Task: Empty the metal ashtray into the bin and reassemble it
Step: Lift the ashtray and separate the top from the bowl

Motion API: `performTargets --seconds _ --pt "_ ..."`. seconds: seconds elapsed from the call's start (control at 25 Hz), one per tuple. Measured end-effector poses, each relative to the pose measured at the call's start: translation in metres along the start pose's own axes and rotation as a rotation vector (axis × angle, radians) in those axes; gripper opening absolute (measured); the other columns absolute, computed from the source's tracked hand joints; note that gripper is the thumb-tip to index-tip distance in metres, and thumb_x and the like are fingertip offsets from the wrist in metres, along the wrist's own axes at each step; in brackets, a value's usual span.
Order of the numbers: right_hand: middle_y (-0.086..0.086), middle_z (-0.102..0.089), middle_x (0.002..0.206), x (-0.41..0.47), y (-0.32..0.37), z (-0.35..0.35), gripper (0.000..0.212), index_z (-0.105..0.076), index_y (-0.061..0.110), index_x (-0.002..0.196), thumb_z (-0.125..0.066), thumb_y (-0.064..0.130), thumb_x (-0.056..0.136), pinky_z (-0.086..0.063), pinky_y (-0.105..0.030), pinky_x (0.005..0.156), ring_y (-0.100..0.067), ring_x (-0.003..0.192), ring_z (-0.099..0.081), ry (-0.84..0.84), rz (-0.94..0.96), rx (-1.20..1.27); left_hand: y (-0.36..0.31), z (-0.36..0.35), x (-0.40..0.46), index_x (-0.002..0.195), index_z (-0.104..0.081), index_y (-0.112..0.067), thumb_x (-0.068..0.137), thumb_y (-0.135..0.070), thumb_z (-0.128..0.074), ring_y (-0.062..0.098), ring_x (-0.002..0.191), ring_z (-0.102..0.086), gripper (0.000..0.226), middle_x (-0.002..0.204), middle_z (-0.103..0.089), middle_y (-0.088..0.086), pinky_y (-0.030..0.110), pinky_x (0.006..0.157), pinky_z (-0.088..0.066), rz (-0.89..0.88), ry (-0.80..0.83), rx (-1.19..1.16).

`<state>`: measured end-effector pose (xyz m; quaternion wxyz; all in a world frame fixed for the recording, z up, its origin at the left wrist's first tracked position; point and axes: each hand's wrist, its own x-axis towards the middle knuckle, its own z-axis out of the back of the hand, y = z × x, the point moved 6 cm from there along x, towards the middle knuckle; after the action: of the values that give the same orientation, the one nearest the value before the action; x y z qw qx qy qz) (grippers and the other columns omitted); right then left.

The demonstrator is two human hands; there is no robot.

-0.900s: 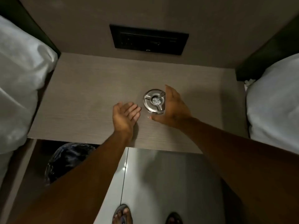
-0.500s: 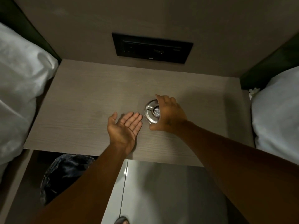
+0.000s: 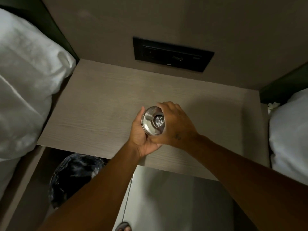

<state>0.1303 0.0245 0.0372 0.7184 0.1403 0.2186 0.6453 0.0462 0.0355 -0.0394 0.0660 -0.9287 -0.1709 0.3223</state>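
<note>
A round metal ashtray [image 3: 152, 121], its slotted lid in place and pale specks of ash showing in the central opening, is held above the near half of a wood-grain bedside table [image 3: 103, 104], tipped with its top turned toward the camera. The left hand [image 3: 141, 135] cups it from below and from the left, palm up, the fingers curled round the left rim and the thumb lying along the lower edge. The right hand [image 3: 176, 124] covers its right side from above, with fingers closed over the upper and right rim, so that both hands are clamped on the ashtray and only its left part and centre remain visible. Both bare forearms reach in from the lower edge of the picture. Below the table's front edge, to the left, stands a bin [image 3: 75, 175] lined with a dark, shiny bag, partly hidden by the left forearm. A black switch panel [image 3: 173, 54] is set in the wall behind the table. White pillows [image 3: 28, 90] lie on either side, and a sandalled foot [image 3: 124, 226] shows on the glossy floor.
</note>
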Motion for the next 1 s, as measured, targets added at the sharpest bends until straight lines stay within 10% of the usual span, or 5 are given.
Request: performTargets --seconds 0.28,0.68,1.0 --pt "-0.009 -0.052 0.141 -0.002 0.009 0.000 0.102 -0.041 0.010 0.144 -0.085 0.046 0.059 -0.044 -0.035 0.099 -0.025 0.125 -0.050 0.069 0.170 -0.110 0.008 0.015 0.002 0.119 -0.066 -0.010 0.086 -0.063 -0.056 0.024 0.099 -0.064 0.064 0.108 -0.068 0.010 0.038 0.090 -0.050 0.117 0.033 0.006" --pt "-0.003 -0.046 0.146 0.002 0.015 0.012 0.107 -0.036 0.017 0.146 -0.087 0.049 0.057 -0.045 -0.035 0.104 -0.016 0.130 -0.044 0.183 0.275 0.027 0.004 0.018 -0.002 0.122 -0.063 -0.006 0.093 -0.058 -0.047 0.029 0.105 -0.066 0.062 0.115 -0.070 0.014 0.044 0.089 -0.056 0.209 0.109 0.001" --pt "0.001 -0.045 0.145 0.005 -0.041 0.037 0.103 -0.041 0.022 0.141 -0.084 0.060 0.056 -0.041 -0.031 0.105 -0.015 0.129 -0.044 -0.189 -0.034 0.183 0.022 0.037 -0.025 0.133 -0.058 -0.008 0.087 -0.056 -0.051 0.033 0.116 -0.059 0.067 0.127 -0.064 0.019 0.044 0.103 -0.045 0.157 0.048 -0.140"
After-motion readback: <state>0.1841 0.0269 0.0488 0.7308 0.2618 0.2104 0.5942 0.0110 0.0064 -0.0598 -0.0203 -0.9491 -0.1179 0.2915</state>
